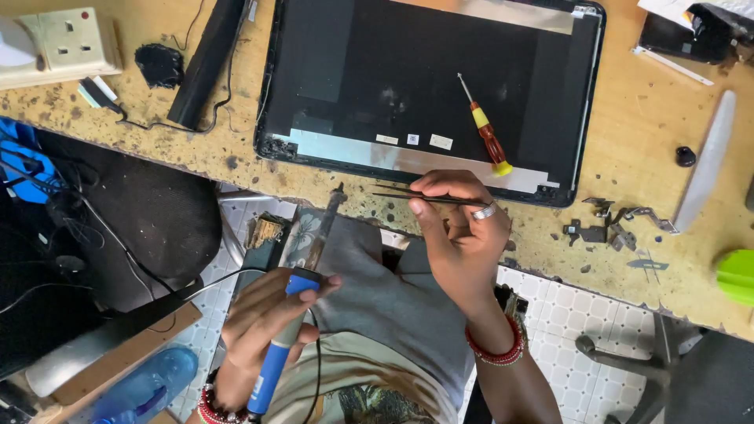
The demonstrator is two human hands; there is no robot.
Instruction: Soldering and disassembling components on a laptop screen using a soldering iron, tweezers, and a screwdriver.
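My left hand (263,322) grips a blue-handled soldering iron (302,275), its metal tip pointing up at the worn wooden bench edge (369,206). My right hand (459,235), with a ring on one finger, pinches black tweezers (408,194) that point left, close to the iron's tip. Both hover just below an open black laptop lid shell (424,78) lying flat on the bench. A red and yellow screwdriver (487,129) rests on the shell, above my right hand.
Small metal hinge parts (609,228) lie right of the shell. A white wall socket block (67,43), a black bar (206,63) and wires sit at the left. A white plastic strip (707,161) and a green object (738,275) are at the right. Tiled floor and a chair base show below.
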